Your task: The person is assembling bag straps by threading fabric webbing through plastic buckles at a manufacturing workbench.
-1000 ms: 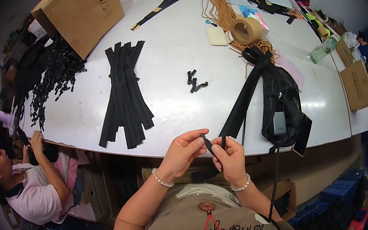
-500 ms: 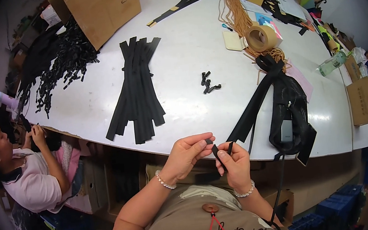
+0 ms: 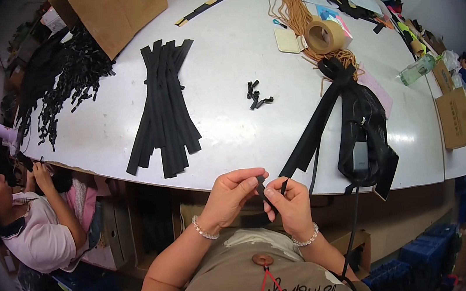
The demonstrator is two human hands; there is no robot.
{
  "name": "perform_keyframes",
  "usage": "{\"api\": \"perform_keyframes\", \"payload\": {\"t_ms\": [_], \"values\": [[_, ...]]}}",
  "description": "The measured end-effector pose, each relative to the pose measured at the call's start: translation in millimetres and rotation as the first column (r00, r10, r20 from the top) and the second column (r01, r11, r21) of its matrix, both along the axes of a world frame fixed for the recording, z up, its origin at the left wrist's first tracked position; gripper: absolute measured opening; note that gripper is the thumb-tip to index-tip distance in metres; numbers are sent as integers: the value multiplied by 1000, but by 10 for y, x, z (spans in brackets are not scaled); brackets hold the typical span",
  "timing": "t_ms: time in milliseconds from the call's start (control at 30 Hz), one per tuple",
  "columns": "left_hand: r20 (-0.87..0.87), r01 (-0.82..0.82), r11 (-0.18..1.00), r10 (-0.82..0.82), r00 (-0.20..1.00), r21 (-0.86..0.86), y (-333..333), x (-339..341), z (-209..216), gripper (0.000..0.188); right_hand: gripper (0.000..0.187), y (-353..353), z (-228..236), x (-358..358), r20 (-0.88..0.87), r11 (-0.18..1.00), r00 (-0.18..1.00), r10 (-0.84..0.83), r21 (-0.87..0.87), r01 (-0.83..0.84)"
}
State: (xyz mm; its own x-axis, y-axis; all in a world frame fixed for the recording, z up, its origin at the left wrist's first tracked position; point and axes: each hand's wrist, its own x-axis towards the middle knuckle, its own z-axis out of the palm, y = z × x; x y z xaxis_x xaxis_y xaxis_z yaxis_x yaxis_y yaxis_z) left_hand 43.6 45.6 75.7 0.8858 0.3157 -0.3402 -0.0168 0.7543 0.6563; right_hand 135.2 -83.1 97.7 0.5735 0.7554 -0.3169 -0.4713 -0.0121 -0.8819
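Just off the table's near edge, my left hand (image 3: 237, 195) pinches a narrow black strap (image 3: 262, 192) between thumb and fingertips. My right hand (image 3: 291, 204) grips the same strap close by, its fingers curled round it. Whether some small part sits in the fingertips is hidden. Wider black straps (image 3: 313, 129) run from beside my right hand up the table. Ahead of my hands lie several small black plastic pieces (image 3: 256, 96). A fanned bundle of black straps (image 3: 167, 116) rests to their left.
A black mesh pouch (image 3: 365, 110) holding a grey device lies at the right, with a cord hanging down. Beyond it are a tape roll (image 3: 322, 37) and tan cords (image 3: 289, 8). A cardboard box (image 3: 118, 13) stands far left by piled black parts (image 3: 73, 72). Another person (image 3: 37, 224) sits at left.
The view has shifted slightly, so the table's things appear a little further left and up. Both hands keep hold of the strap, and the right has come nearer the left.
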Motion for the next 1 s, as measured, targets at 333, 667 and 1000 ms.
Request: {"api": "perform_keyframes", "payload": {"t_ms": [333, 667, 1000], "values": [[3, -20, 999, 20, 1000, 39, -7, -13, 27, 20, 13, -8, 24, 8, -37, 998, 999, 27, -56, -29], [-20, -17, 994, 19, 1000, 105, -36, -13, 9, 21, 13, -19, -12, -16, -161, 1000, 987, 4, 31, 1], [-20, -38, 995, 40, 999, 91, -65, -19, -16, 20, 11, -36, -25, -47, -242, 997, 970, -12, 74, 31]]}}
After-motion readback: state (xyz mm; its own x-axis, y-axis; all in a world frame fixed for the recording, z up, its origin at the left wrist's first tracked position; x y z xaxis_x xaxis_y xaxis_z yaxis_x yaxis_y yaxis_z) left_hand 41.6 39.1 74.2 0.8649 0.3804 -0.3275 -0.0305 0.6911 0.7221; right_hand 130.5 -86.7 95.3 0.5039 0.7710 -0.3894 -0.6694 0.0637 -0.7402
